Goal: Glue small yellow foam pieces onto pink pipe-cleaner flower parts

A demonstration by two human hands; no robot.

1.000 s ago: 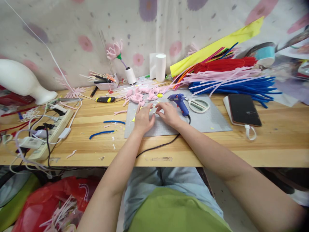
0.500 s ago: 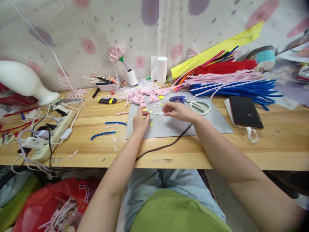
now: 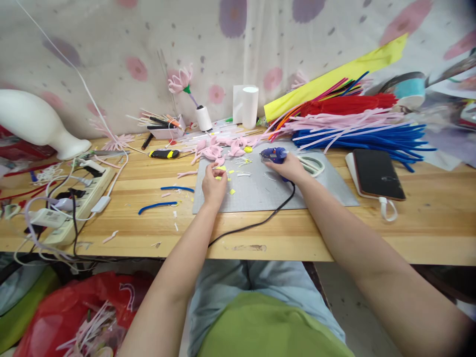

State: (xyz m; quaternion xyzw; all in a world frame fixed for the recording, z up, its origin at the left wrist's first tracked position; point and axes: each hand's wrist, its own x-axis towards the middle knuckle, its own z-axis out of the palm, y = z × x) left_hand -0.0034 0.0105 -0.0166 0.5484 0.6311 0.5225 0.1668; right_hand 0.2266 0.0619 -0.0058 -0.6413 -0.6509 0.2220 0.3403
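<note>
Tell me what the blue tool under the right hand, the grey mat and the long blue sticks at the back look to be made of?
The glue gun under the right hand looks like moulded plastic, smooth with a slight sheen. The grey mat seems a thin, flat, matte sheet, perhaps silicone or rubber. The blue sticks look like fuzzy pipe cleaners: their edges are soft and matte.

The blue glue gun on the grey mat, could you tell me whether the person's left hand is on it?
No, the right hand rests on the blue glue gun, while the left hand pinches a small yellow piece.
</note>
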